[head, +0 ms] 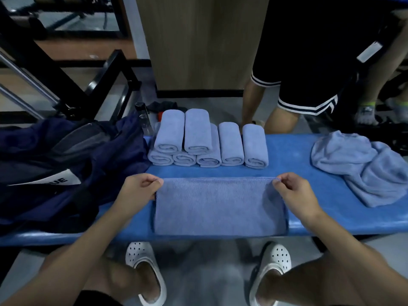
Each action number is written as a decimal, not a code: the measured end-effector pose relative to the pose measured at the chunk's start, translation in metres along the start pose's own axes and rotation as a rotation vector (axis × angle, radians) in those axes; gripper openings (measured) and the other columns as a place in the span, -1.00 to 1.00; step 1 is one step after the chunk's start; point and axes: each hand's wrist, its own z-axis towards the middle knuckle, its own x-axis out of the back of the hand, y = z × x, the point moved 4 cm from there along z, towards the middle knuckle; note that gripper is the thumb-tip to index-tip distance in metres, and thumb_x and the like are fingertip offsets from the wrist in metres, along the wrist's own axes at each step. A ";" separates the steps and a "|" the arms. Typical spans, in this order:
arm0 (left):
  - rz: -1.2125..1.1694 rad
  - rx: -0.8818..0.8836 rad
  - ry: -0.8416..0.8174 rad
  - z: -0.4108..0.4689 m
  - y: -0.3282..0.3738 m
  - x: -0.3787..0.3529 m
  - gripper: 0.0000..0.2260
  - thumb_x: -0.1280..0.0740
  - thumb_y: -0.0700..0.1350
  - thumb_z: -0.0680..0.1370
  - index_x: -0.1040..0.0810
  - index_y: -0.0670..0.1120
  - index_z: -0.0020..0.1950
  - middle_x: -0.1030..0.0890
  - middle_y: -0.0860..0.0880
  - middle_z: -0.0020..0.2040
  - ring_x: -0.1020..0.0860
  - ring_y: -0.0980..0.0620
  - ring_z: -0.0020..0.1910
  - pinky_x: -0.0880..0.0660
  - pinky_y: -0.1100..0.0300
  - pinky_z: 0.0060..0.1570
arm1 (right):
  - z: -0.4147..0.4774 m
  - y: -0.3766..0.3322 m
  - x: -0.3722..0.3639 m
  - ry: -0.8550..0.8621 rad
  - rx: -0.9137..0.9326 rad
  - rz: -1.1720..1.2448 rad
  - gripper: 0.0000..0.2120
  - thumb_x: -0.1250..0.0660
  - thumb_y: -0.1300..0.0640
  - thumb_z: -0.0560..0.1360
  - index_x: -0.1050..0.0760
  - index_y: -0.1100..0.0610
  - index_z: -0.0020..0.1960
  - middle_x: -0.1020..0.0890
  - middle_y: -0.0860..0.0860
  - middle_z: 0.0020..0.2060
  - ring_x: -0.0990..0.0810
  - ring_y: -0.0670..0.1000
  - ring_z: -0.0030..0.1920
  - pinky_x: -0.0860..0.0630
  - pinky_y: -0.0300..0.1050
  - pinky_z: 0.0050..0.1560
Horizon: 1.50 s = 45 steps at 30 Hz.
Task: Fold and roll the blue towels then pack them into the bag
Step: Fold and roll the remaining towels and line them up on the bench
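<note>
Reaching forward with left hand [138,187] and right hand [295,191], each pinching a far corner of the folded towel [220,206], flat on the bench [298,155] near its front edge. Just behind, seven rolls [207,140]: five below, two on top. At left, one dark bag [77,155], inside hidden. At right, a loose heap [357,164], count unclear.

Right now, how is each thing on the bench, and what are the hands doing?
Front towel, folded flat, not rolled.
Left hand, pinching its far left corner.
Right hand, pinching its far right corner.
Rolled towels, stacked in two layers.
Loose towels, crumpled, unfolded.
Bag, slumped; open or zipped unclear.
</note>
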 end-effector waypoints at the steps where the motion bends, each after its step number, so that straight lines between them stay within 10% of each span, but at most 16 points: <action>1: 0.002 0.015 0.007 0.007 -0.005 -0.003 -0.89 -0.39 -0.21 0.57 -0.65 -0.19 -0.13 -0.67 -0.12 -0.24 -0.62 0.00 -0.22 -0.63 0.08 -0.11 | 0.006 0.002 -0.004 0.007 0.009 -0.035 -0.85 -0.31 0.19 0.58 -0.48 0.17 -0.17 -0.49 0.04 -0.37 -0.39 -0.02 -0.36 -0.36 -0.15 -0.30; 8: 0.171 0.033 0.053 0.031 -0.017 -0.014 -0.87 -0.40 -0.13 0.57 -0.62 -0.15 -0.14 -0.66 -0.11 -0.31 -0.59 0.02 -0.37 -0.50 0.19 -0.42 | 0.031 0.021 -0.019 0.054 0.023 -0.241 -0.81 -0.32 0.14 0.56 -0.47 0.07 -0.23 -0.54 0.02 -0.40 -0.46 -0.01 -0.35 -0.36 -0.10 -0.31; 19: 0.268 0.038 0.081 0.028 -0.015 -0.015 -0.86 -0.41 -0.07 0.56 -0.60 -0.05 -0.19 -0.66 0.07 -0.34 -0.63 0.00 -0.31 -0.64 -0.09 -0.21 | 0.039 0.018 -0.024 0.104 0.058 -0.399 -0.86 -0.34 0.11 0.54 -0.52 0.12 -0.18 -0.60 0.05 -0.37 -0.53 0.04 -0.29 -0.37 -0.13 -0.31; 25: 0.449 -0.069 0.124 0.021 -0.007 -0.023 -0.93 -0.38 -0.11 0.56 -0.55 -0.07 -0.10 -0.60 -0.10 -0.28 -0.58 -0.08 -0.25 -0.46 0.20 -0.32 | 0.035 0.018 -0.028 0.126 0.086 -0.463 -0.85 -0.32 0.03 0.56 -0.49 0.11 -0.08 -0.57 -0.04 -0.37 -0.56 0.13 -0.23 -0.48 0.01 -0.24; 32: 0.821 -0.801 0.008 -0.023 0.022 -0.062 -0.68 -0.18 -0.04 0.59 -0.60 -0.15 0.20 -0.60 -0.07 0.16 -0.55 -0.13 0.15 -0.46 -0.05 0.15 | -0.013 -0.001 -0.039 0.018 0.563 -0.917 -0.51 -0.05 -0.12 0.59 -0.45 0.15 0.34 -0.50 0.10 0.32 -0.42 0.18 0.34 -0.38 0.14 0.24; 36: 1.034 -0.724 -0.190 -0.035 -0.001 -0.088 -0.54 -0.08 0.09 0.63 -0.46 -0.04 0.46 -0.43 -0.02 0.48 -0.32 -0.02 0.50 -0.14 0.03 0.49 | -0.025 0.012 -0.063 -0.173 0.612 -1.071 -0.41 0.12 -0.20 0.64 -0.30 0.11 0.50 -0.29 0.11 0.51 -0.20 0.10 0.53 -0.16 0.15 0.47; 45: 1.204 -0.632 -0.272 -0.022 -0.030 -0.070 -0.40 0.12 0.32 0.62 0.00 0.14 0.63 0.01 0.02 0.64 0.09 0.01 0.62 0.03 -0.08 0.55 | -0.019 0.030 -0.065 -0.231 0.488 -1.159 -0.34 0.28 -0.28 0.61 -0.12 0.01 0.58 -0.11 0.10 0.57 -0.06 0.08 0.57 -0.04 0.14 0.52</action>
